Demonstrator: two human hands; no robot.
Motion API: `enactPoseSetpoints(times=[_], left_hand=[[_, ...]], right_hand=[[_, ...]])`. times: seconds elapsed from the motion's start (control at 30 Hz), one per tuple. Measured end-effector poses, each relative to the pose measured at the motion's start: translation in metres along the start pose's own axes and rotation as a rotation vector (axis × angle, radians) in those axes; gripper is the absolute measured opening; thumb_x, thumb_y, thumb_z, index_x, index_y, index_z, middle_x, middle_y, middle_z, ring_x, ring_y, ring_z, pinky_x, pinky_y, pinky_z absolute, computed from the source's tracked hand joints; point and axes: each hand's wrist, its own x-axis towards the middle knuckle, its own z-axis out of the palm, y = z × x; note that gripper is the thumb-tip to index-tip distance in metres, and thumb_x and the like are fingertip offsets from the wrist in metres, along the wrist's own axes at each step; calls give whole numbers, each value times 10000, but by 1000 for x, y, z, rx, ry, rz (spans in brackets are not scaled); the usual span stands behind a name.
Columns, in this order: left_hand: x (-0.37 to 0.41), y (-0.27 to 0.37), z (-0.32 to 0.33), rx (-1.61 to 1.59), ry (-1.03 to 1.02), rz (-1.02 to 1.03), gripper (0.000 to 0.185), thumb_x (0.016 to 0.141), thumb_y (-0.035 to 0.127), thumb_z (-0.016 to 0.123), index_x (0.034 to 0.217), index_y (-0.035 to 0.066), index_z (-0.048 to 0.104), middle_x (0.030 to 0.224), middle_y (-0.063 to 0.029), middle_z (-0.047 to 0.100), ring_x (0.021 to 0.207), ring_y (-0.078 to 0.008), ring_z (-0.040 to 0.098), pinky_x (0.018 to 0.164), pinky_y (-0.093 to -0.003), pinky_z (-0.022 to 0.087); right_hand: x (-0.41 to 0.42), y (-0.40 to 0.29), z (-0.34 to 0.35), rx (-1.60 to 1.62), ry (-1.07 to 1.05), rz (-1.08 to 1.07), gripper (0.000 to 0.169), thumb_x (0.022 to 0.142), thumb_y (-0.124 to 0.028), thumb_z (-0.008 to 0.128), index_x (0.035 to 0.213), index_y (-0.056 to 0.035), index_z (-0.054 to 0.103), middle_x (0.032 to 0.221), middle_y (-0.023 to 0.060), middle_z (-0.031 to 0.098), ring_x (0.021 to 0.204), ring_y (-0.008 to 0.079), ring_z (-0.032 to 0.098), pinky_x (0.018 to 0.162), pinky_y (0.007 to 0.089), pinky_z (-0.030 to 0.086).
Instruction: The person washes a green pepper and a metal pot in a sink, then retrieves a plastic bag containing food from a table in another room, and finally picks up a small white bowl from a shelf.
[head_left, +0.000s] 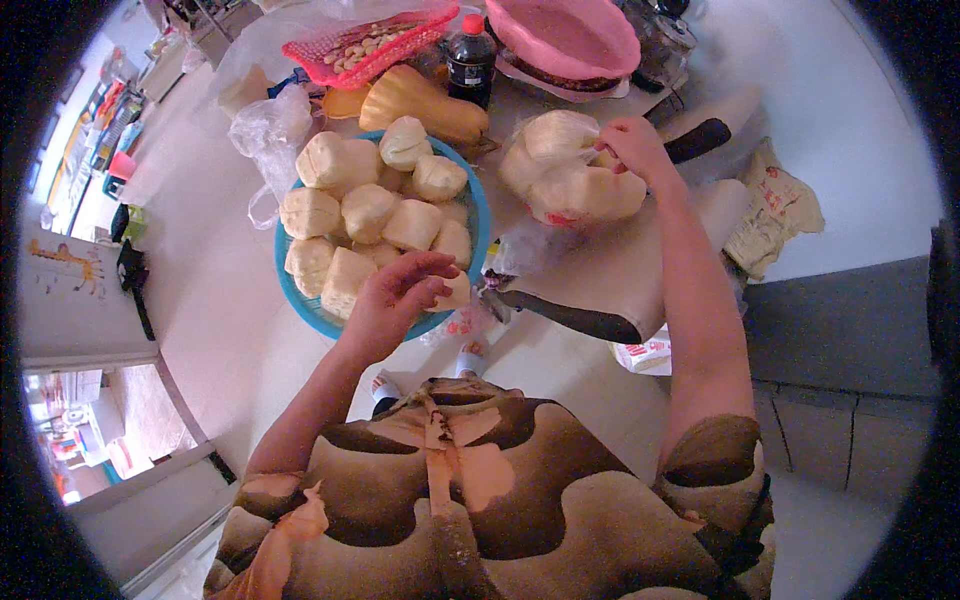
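Note:
A blue round plastic basket (480, 187) in front of me is heaped with pale, block-shaped steamed buns (369, 211). My left hand (397, 300) is over its near side, fingers bent. The thumb lies against or just above a bun (452, 294) at the near right rim; whether the hand grips it I cannot tell. To the right, a clear plastic bag (547, 169) with red print holds more buns. The fingers of my right hand (637, 150) pinch the film at the bag's right side, pulling part of it taut.
Behind the basket are a butternut squash (424, 105), a dark bottle with red cap (471, 60) and a pink mesh basket of peanuts (367, 49). A pink basin (574, 34) stands at the back. A crumpled plastic bag (274, 131) hangs left; a paper bag (776, 210) lies right.

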Motion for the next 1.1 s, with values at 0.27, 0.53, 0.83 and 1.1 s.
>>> enactPoseSetpoints(times=[0.27,0.53,0.83,1.1], left_hand=[[5,4,7,154,-48,-12,264,903,78,501,1157,18,535,1075,-60,603,932,-154,581,835,-288,474],[8,9,14,255,-38,-13,245,877,69,527,1114,14,553,1044,-56,614,956,-147,570,857,-283,457],[24,11,26,301,-68,9,260,866,71,543,1120,23,567,1025,-66,633,918,-144,587,823,-286,470],[31,18,31,400,-43,2,248,863,85,561,1103,29,585,1039,-52,629,930,-133,579,799,-290,480]], right_hand=[[-2,13,-15,-135,159,67,361,807,-376,574,737,-31,651,619,68,619,480,191,572,469,321,462],[-3,2,-39,-418,102,-214,370,785,-324,608,638,16,594,527,50,532,439,129,508,431,285,429],[-6,8,-37,-645,-252,-280,298,687,-355,655,740,-64,693,658,117,641,599,266,619,606,376,496],[-5,36,-32,-645,-203,-149,328,699,-349,642,758,-27,660,650,151,608,597,266,586,579,377,451]])
